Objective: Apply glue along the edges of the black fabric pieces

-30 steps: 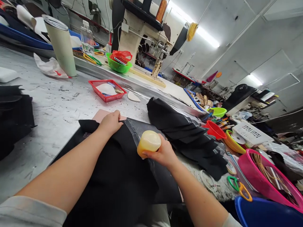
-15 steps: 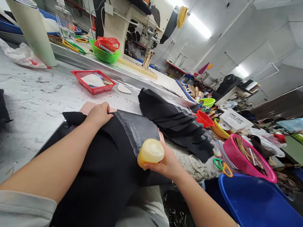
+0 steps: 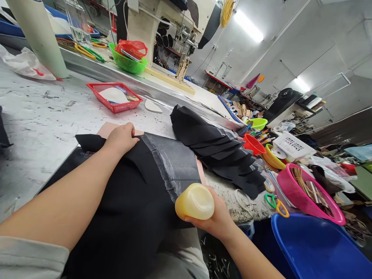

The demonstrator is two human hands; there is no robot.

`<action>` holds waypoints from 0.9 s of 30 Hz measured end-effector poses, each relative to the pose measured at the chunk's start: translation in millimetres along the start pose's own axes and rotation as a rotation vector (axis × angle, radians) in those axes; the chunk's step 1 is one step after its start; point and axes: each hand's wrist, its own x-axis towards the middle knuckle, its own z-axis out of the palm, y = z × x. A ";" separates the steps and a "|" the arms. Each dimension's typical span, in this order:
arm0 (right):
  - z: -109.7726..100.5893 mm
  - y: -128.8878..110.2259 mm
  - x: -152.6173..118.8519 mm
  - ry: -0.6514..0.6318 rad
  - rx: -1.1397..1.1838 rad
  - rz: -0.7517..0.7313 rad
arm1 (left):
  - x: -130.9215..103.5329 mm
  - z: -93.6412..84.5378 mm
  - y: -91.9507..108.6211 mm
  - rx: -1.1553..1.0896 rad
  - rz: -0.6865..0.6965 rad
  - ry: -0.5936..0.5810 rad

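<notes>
My right hand [image 3: 213, 217] is wrapped round a yellowish squeeze bottle [image 3: 196, 201], its rounded base towards me and its tip hidden below. Beneath it runs a frayed, whitish seam strip [image 3: 162, 164] between black fabric [image 3: 130, 201] and a dark grey smooth panel [image 3: 180, 155]. With fingers closed, my left hand [image 3: 120, 139] presses and grips the fabric's upper edge over a pinkish board [image 3: 107, 129]. The fabric drapes towards my lap. A fanned stack of black pieces [image 3: 215, 147] lies just right of the panel.
A red basket [image 3: 113, 108] and a white cut piece [image 3: 153, 106] lie beyond my hands. A sewing machine [image 3: 183, 58] and green bowl [image 3: 129, 64] stand behind. At right are scissors [image 3: 277, 205], a pink basket [image 3: 308, 193] and a blue tub [image 3: 314, 244].
My right hand and the squeeze bottle have moved down and slightly right along the seam, uncovering more of the grey panel. My left hand stays at the fabric edge.
</notes>
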 end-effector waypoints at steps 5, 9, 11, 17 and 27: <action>18.0 -1.7 32.8 0.047 0.002 -0.147 | 0.3 1.3 -2.6 0.003 0.019 0.011; 30.1 -8.9 66.8 0.067 -0.015 -0.131 | -0.8 3.3 -4.4 0.014 0.040 0.012; 36.3 -15.1 86.6 0.078 -0.031 -0.089 | -2.6 4.0 -4.3 0.053 0.074 0.012; 46.5 -31.2 122.5 0.294 0.278 0.005 | -10.6 0.5 -6.6 0.189 0.122 -0.010; -54.3 45.0 20.4 0.029 0.034 0.600 | -17.2 -11.3 -7.0 0.127 0.211 -0.147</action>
